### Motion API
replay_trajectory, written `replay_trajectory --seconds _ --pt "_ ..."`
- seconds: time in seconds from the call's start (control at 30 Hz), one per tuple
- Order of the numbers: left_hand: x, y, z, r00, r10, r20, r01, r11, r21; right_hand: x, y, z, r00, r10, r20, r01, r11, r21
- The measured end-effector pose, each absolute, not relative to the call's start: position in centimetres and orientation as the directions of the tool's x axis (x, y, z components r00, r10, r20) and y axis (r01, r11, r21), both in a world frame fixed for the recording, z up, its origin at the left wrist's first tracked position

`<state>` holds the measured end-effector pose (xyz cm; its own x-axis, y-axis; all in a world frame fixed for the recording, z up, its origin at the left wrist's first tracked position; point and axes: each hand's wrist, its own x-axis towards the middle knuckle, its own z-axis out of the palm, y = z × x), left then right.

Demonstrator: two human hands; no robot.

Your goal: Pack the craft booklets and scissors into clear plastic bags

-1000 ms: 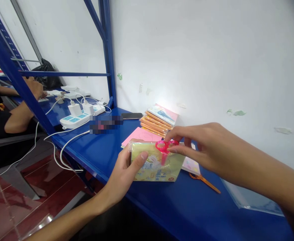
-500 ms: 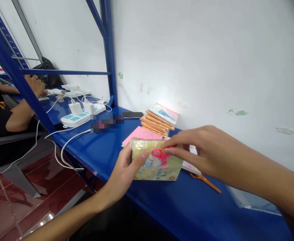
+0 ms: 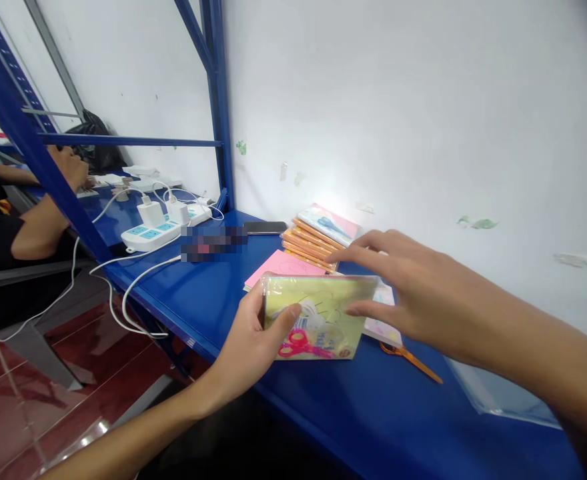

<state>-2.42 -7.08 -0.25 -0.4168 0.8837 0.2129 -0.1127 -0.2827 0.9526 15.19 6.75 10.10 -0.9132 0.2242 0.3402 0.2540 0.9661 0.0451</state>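
My left hand [image 3: 253, 333] grips the left edge of a yellow-green packet [image 3: 323, 307] in a clear plastic sleeve, held upright on the blue shelf [image 3: 213, 293]. Small pink scissors [image 3: 301, 348] lie at the bottom of the sleeve, in front of the packet. My right hand [image 3: 403, 293] hovers just right of the packet with its fingers spread, holding nothing; its thumb is near the packet's right edge.
A stack of orange-edged packets [image 3: 318, 237] leans by the white wall, a pink sheet [image 3: 278, 267] in front of it. Orange scissors [image 3: 411, 359] lie to the right. A phone [image 3: 263, 228] and white power strip [image 3: 163, 223] with cables sit left. Another person's arm [image 3: 38, 220] rests at far left.
My right hand let go of the pink scissors, which dropped from the top of the packet down to the bottom of the sleeve. The right hand then opened and lifted away.
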Motion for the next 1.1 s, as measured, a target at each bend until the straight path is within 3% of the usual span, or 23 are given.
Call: replay_trajectory --seconds 0.13,0.27,0.43,0.53,0.7,0.8,0.9,1.1 --pt "-2.5 -6.9 -0.4 -0.434 0.874 0.219 -0.111 -0.294 0.949 15.2 7.8 9.9 -0.941 0.251 0.229 0.252 0.967 -0.023" --pt "-2.8 -7.0 -0.3 -0.425 0.887 0.183 -0.161 -0.273 0.948 15.2 8.0 10.9 -0.938 0.232 0.259 0.218 0.973 -0.081" --pt "-2.7 -7.3 -0.1 -0.314 0.949 0.037 -0.312 -0.140 0.940 15.7 7.9 11.4 -0.950 0.247 0.190 0.215 0.962 -0.171" --pt "-2.3 -7.3 -0.5 -0.242 0.970 -0.034 -0.282 -0.036 0.959 16.4 7.4 9.4 -0.949 0.282 0.143 0.248 0.944 -0.217" --pt "-2.0 -7.1 -1.5 -0.177 0.982 -0.062 -0.026 0.058 0.998 18.3 6.0 2.6 -0.833 0.432 0.346 0.379 0.900 -0.215" --pt "-2.2 -7.2 -1.4 -0.177 0.984 0.010 0.210 0.028 0.977 19.5 5.5 -0.7 -0.790 0.425 0.442 0.351 0.905 -0.242" --pt "-2.5 -7.4 -1.3 -0.182 0.981 0.069 0.431 0.016 0.902 20.1 5.5 -2.2 -0.800 0.352 0.486 0.324 0.935 -0.143" --pt "-2.6 -7.3 -2.4 -0.170 0.966 0.195 0.746 -0.003 0.666 20.2 5.6 -3.4 -0.851 0.297 0.433 0.321 0.947 -0.018"
